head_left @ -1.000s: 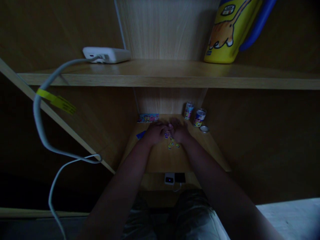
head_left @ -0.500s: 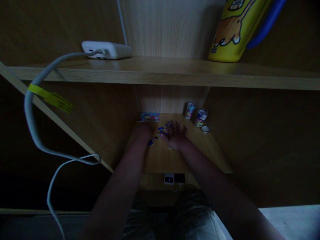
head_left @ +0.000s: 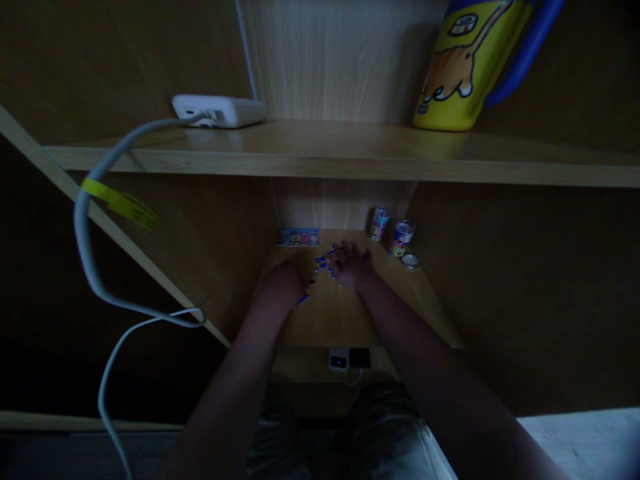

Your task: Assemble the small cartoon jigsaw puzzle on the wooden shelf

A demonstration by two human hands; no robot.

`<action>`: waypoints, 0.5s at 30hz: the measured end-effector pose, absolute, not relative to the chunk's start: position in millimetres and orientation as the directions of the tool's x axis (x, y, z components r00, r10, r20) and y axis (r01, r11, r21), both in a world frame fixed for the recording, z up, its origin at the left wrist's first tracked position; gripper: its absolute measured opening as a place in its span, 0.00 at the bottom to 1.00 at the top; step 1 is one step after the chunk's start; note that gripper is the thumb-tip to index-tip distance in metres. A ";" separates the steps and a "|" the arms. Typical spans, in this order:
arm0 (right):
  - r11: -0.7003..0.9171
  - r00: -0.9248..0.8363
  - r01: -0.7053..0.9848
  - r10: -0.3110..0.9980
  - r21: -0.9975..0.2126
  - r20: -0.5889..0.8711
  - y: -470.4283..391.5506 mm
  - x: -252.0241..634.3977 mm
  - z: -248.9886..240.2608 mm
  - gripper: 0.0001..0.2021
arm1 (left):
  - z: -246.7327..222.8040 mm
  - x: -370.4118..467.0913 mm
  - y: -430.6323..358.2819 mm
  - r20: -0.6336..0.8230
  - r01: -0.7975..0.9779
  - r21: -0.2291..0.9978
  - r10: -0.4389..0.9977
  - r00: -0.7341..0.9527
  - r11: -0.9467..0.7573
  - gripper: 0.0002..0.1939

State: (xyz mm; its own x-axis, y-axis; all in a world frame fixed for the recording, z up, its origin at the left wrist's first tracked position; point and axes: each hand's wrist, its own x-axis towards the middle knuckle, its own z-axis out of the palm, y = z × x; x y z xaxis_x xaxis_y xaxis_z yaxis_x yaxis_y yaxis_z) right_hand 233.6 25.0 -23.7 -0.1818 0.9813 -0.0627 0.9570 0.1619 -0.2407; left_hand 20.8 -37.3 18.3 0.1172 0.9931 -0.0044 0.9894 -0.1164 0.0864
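Observation:
Small blue puzzle-like pieces (head_left: 323, 263) lie in a loose pile on the wooden surface (head_left: 325, 320). My right hand (head_left: 352, 265) rests over the right side of that pile, fingers spread and pointing away from me. To the left, my left hand (head_left: 285, 285) is curled at the surface, with its fingertips mostly hidden. Beside it, a few more blue pieces (head_left: 304, 297) stick out at its right edge. A flat colourful picture strip (head_left: 299, 237) lies at the back left, beyond my left hand.
Two small printed cans (head_left: 379, 223) (head_left: 401, 239) stand at the back right, with a round lid (head_left: 411, 261) beside them. Overhead, a shelf (head_left: 325, 143) holds a white device (head_left: 220, 111) with a hanging cable (head_left: 87, 247) and a yellow mug (head_left: 450, 80). Two small devices (head_left: 339, 360) lie below.
My left hand has moved slightly towards me, and the pieces beside it have shifted the same way. My right hand has moved a little over the pile. The view has tilted slightly.

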 end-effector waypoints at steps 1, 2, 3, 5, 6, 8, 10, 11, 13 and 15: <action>0.200 -0.218 0.948 0.975 -0.248 -0.044 24.9 234.1 -23.9 0.40 | 17.9 21.4 -45.2 0.008 0.987 0.085 0.990 0.138 -0.138 0.18; 0.234 -0.249 0.938 0.968 -0.257 -0.027 24.4 234.3 -24.1 0.39 | 17.4 22.3 -53.0 0.017 0.985 0.091 0.989 0.145 -0.145 0.18; 0.260 -0.273 0.928 0.962 -0.267 -0.015 23.9 234.5 -24.1 0.38 | 16.9 23.6 -60.5 0.029 0.982 0.099 0.987 0.156 -0.159 0.18; 0.282 -0.291 0.915 0.957 -0.287 0.013 22.9 234.5 -23.8 0.36 | 15.1 27.9 -74.5 0.064 0.970 0.133 0.979 0.194 -0.201 0.18; 0.281 -0.285 0.913 0.958 -0.296 0.032 22.6 234.5 -23.3 0.35 | 13.8 31.0 -80.8 0.074 0.963 0.148 0.974 0.216 -0.225 0.18; 0.272 -0.251 0.908 0.962 -0.320 0.106 22.6 235.3 -21.4 0.34 | 10.9 39.0 -91.8 0.086 0.949 0.173 0.964 0.251 -0.263 0.16; 0.273 -0.210 0.895 0.955 -0.352 0.209 21.8 236.9 -18.1 0.33 | 8.9 48.3 -100.4 0.093 0.931 0.201 0.953 0.290 -0.303 0.17; 0.285 -0.197 0.885 0.946 -0.368 0.257 20.2 237.8 -16.2 0.33 | 8.8 52.6 -103.7 0.096 0.918 0.228 0.946 0.310 -0.324 0.17; 0.347 -0.227 0.855 0.918 -0.385 0.324 12.9 238.4 -12.6 0.33 | 11.1 58.7 -108.2 0.100 0.883 0.291 0.930 0.354 -0.368 0.19; 0.446 -0.330 0.814 0.882 -0.372 0.336 -1.6 236.1 -11.5 0.33 | 16.4 59.5 -108.8 0.118 0.866 0.325 0.925 0.361 -0.380 0.19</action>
State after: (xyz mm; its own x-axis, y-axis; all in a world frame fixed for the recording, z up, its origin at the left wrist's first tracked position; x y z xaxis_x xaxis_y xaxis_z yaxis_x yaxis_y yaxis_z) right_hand 236.1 -1.6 -11.5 -0.3301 0.8820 0.3363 0.8136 0.4465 -0.3724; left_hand 59.5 -108.8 16.4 0.3611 0.9250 0.1184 0.8663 -0.3797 0.3246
